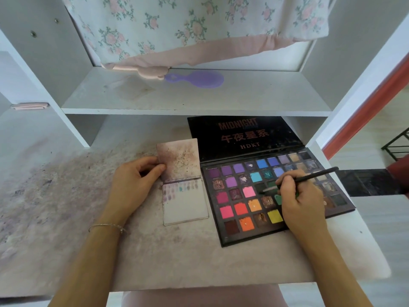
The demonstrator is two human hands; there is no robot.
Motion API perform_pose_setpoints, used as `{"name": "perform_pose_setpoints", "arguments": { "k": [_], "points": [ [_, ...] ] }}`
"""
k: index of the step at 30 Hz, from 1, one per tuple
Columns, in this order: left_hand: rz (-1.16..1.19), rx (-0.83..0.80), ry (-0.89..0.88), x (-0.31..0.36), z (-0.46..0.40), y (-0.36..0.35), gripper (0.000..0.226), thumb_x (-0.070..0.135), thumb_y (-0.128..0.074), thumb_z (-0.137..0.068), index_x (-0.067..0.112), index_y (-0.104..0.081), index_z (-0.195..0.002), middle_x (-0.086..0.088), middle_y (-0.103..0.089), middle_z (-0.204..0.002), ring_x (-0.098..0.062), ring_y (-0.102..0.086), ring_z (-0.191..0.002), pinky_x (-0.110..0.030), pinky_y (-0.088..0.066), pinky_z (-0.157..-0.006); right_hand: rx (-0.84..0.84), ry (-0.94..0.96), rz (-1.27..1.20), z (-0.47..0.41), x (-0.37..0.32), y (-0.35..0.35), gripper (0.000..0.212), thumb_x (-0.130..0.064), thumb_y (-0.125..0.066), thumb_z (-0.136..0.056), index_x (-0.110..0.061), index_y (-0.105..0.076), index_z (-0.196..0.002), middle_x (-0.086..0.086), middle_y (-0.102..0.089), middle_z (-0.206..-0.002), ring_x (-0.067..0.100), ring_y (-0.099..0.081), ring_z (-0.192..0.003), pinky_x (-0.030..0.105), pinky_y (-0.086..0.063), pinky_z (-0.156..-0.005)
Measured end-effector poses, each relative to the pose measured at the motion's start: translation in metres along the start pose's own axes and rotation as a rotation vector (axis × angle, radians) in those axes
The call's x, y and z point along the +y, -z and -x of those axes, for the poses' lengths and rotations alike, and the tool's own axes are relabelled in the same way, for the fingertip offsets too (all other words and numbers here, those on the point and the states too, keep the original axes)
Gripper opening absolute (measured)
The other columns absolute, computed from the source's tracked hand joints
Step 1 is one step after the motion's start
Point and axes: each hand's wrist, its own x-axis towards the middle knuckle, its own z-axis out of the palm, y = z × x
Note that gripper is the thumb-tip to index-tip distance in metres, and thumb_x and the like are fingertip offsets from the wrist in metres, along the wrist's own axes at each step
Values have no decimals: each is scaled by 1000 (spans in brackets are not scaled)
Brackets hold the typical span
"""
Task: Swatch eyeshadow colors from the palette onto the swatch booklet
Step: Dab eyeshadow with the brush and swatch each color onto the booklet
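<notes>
An open black eyeshadow palette (241, 198) with many coloured pans lies on the desk at the right, its lid (243, 136) folded back. My right hand (301, 202) rests over the palette and grips a thin black brush (309, 177). The brush tip sits on a dark green pan (262, 188) near the palette's middle. Left of the palette lies the small swatch booklet (186, 202), open, with a row of faint swatches along the top of its lower page. My left hand (132, 180) pinches the left edge of the booklet's stained upper flap (179, 158).
The desk top (66, 185) is stained with pinkish powder. A white shelf (194, 100) runs above it and carries a purple hairbrush (197, 79). A floral cloth (188, 25) hangs over the back. The desk's right edge (358, 229) lies close to the palette.
</notes>
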Motion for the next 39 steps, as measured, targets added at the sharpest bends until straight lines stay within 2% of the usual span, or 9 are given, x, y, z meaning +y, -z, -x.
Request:
{"name": "perform_pose_setpoints", "arguments": {
  "k": [4, 8, 14, 21, 23, 27, 32, 35, 39],
  "points": [
    [6, 11, -8, 1, -1, -1, 19, 10, -64, -82, 26, -67, -92, 21, -62, -75, 10, -57, -72, 4, -38, -67, -5, -6, 10, 0, -1, -1, 24, -16, -36, -86, -33, -44, -70, -11, -47, -54, -9, -53, -56, 1, -36, -46],
    [-6, 13, -1, 0, 0, -1, 16, 11, -64, -82, 18, -69, -95, 19, -62, -76, 10, -56, -73, 5, -37, -66, -4, -14, 3, 0, -1, 1, 23, -16, -36, -85, -31, -43, -69, -10, -46, -54, -7, -53, -56, 2, -37, -46],
    [-2, 12, -20, 1, 0, 0, 18, 10, -64, -82, 20, -69, -96, 16, -63, -77, 11, -56, -72, 5, -37, -65, -1, -39, -20, 0, -2, 1, 21, -18, -36, -85, -30, -44, -69, -8, -47, -54, -6, -54, -56, 3, -39, -47],
    [-26, 17, -25, -2, -2, -1, 15, 11, -65, -82, 16, -70, -95, 22, -60, -74, 14, -55, -70, 5, -36, -64, 14, -109, -140, -2, -8, -5, 32, -3, -42, -92, -30, -51, -77, -9, -56, -66, -6, -58, -67, 4, -45, -56],
    [-34, 18, -28, -2, -2, 0, 15, 11, -65, -82, 16, -71, -95, 23, -60, -74, 15, -54, -70, 5, -36, -64, -15, -121, -198, -2, -17, -11, 29, -7, -44, -92, -29, -52, -76, -6, -57, -60, -2, -58, -62, 8, -46, -55],
    [-38, 17, -33, -3, -2, 0, 15, 12, -65, -82, 15, -71, -95, 17, -63, -76, 13, -55, -71, 4, -37, -65, -168, -103, -294, 3, -39, -35, 20, -12, -47, -89, -27, -53, -77, 1, -57, -63, 14, -53, -54, 20, -44, -50],
    [-22, 5, -20, -4, -2, 0, 14, 14, -64, -82, 19, -70, -94, 21, -64, -77, 17, -57, -70, 3, -38, -65, -357, -115, -337, 4, -55, -67, 18, -13, -55, -87, -30, -55, -80, -11, -64, -78, 6, -62, -71, 15, -50, -63],
    [-11, -3, -31, -2, -2, 0, 15, 13, -64, -82, 22, -70, -92, 27, -61, -75, 17, -58, -71, 2, -39, -65, -384, -138, -339, 3, -58, -76, 13, -18, -55, -86, -29, -56, -80, -11, -65, -82, 9, -63, -75, 20, -53, -67],
    [-11, -5, -40, -3, -3, 0, 14, 12, -64, -82, 19, -71, -93, 29, -59, -75, 18, -57, -72, 2, -38, -65, -382, -135, -314, 3, -55, -78, 11, -19, -54, -86, -29, -56, -82, -18, -65, -85, 1, -63, -77, 11, -50, -67]
  ]
}}
